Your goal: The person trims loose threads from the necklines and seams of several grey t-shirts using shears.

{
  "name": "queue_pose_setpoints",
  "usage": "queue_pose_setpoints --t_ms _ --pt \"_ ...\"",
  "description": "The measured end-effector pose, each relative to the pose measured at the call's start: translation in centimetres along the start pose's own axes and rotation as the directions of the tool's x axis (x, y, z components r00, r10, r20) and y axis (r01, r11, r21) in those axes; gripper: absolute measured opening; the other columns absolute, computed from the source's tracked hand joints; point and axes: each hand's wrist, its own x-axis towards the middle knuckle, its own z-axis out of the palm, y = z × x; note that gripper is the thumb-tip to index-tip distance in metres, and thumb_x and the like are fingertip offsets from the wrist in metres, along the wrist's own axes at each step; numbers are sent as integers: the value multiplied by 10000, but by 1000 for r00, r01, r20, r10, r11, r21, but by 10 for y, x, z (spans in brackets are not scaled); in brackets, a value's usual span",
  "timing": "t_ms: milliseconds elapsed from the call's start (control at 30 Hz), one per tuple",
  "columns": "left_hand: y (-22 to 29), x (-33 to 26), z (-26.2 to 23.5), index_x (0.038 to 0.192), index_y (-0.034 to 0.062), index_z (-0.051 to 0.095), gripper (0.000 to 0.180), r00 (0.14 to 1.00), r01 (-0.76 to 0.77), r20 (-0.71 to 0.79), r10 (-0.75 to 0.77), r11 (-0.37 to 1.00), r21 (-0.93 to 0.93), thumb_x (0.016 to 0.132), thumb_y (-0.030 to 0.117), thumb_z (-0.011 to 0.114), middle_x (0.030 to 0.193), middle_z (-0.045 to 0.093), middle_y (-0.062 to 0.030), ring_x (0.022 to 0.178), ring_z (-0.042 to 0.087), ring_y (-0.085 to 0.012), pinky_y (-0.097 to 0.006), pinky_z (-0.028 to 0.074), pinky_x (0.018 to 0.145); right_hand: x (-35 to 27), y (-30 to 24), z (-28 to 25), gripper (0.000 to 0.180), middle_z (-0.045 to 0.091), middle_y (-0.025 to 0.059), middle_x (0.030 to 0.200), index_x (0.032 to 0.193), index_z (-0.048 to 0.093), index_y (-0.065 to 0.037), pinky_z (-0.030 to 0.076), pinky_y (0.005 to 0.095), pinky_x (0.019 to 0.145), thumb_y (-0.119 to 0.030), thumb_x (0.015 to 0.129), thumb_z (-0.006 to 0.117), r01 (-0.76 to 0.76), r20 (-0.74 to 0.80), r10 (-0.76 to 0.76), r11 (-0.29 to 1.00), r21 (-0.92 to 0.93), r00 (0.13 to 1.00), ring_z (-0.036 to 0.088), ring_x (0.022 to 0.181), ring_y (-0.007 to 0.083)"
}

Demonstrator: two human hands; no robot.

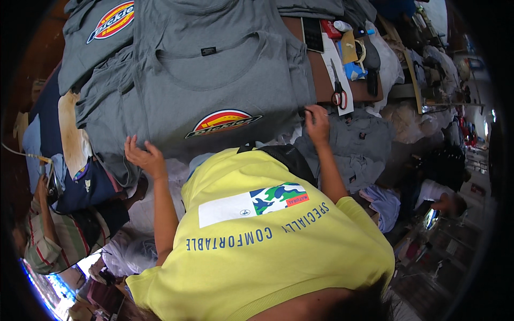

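A grey sleeveless shirt (pixel 176 96) with a wide round neckline lies spread in front of me, its hem side towards my body. A red, yellow and white oval print (pixel 222 123) sits on its chest. My left hand (pixel 144 156) rests at the shirt's near left part, fingers apart and nothing gripped. At its near right edge is my right hand (pixel 317 125), its fingers slightly bent and apart beside the cloth. Whether those fingertips touch the fabric is hard to tell.
More grey shirts (pixel 99 51) lie at the far left. On the brown table (pixel 319 80) to the right are scissors (pixel 338 95), a white paper strip (pixel 345 85) and a phone (pixel 312 35). Grey garments (pixel 353 139) lie at right. Another person's arm (pixel 45 208) shows at left.
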Motion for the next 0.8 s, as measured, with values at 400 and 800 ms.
queue_pose_setpoints --t_ms 400,800 --pt "0 106 112 1401 128 317 556 792 -463 504 344 877 128 934 421 384 1465 285 -22 1346 267 -196 -555 126 1074 160 -27 109 516 331 43 1442 1367 371 -126 199 468 1084 -411 936 369 334 264 -266 907 -257 927 289 1336 223" --pt "21 173 151 1196 130 514 436 849 -488 336 408 849 201 882 431 489 1113 529 -22 1020 491 -186 -445 302 898 228 -16 139 409 541 27 1201 1195 519 -146 249 450 969 -413 886 494 190 118 -173 971 -144 978 486 1063 242"
